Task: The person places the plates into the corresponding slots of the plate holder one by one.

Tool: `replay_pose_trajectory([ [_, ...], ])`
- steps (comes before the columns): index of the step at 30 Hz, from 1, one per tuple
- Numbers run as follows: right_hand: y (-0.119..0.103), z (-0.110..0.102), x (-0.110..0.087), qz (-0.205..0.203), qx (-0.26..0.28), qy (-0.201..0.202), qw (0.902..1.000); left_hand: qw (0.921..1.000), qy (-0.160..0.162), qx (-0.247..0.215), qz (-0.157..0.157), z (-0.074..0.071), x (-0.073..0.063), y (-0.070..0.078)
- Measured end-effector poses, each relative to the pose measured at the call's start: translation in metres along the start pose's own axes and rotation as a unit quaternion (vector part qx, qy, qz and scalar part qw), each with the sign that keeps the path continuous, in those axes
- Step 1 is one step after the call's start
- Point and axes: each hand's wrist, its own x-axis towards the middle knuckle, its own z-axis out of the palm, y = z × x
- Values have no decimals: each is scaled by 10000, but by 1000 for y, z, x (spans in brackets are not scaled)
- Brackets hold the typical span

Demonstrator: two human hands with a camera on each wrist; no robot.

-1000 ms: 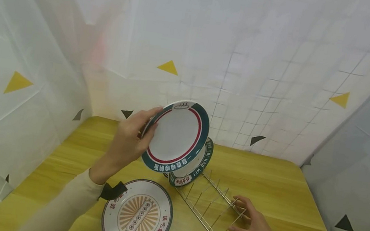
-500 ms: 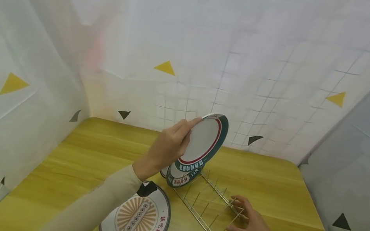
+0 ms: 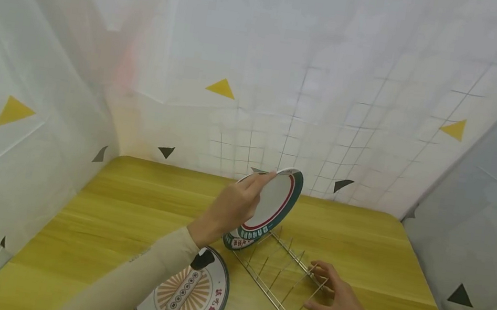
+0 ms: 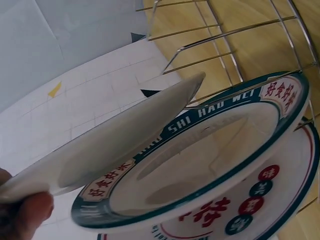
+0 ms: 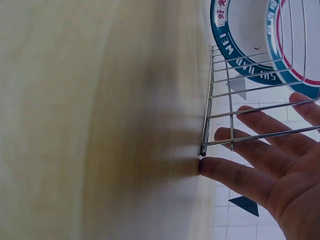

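My left hand (image 3: 236, 203) pinches the edge of a white plate (image 3: 272, 203) with a green rim and red ring. In the left wrist view this plate (image 4: 115, 135) is tilted, nearly edge-on, beside a green-rimmed deep plate (image 4: 210, 155) that leans in the wire dish rack (image 3: 276, 275). Behind the deep plate stands another plate (image 4: 280, 210) with red lettering. My right hand (image 3: 342, 300) holds the rack's right end, thumb on the near side and fingers on the far side. In the right wrist view its fingers (image 5: 255, 175) spread behind the rack's wires.
A plate (image 3: 208, 308) with an orange sunburst lies flat at the table's front, partly under my left sleeve. The rack's right part has bare wire slots. White sheeting (image 3: 264, 46) with yellow and black triangles encloses the wooden table (image 3: 143, 193).
My left hand has carried the plate right and then down towards the rack, turning it more edge-on beside the racked plates. My right hand has stayed at the rack's end.
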Motion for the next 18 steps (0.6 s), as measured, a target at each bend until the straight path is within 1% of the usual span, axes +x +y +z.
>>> replay_pose_trajectory([
  [5,0,0,0,66,26,-16,10000,9998,69,156,51,10,-4,-1],
  [9,-1,-1,-1,97,44,-17,9999,9997,64,230,61,16,-5,0],
  [18,-2,-1,-1,-28,-53,21,10000,9996,68,211,-191,26,-9,-1],
])
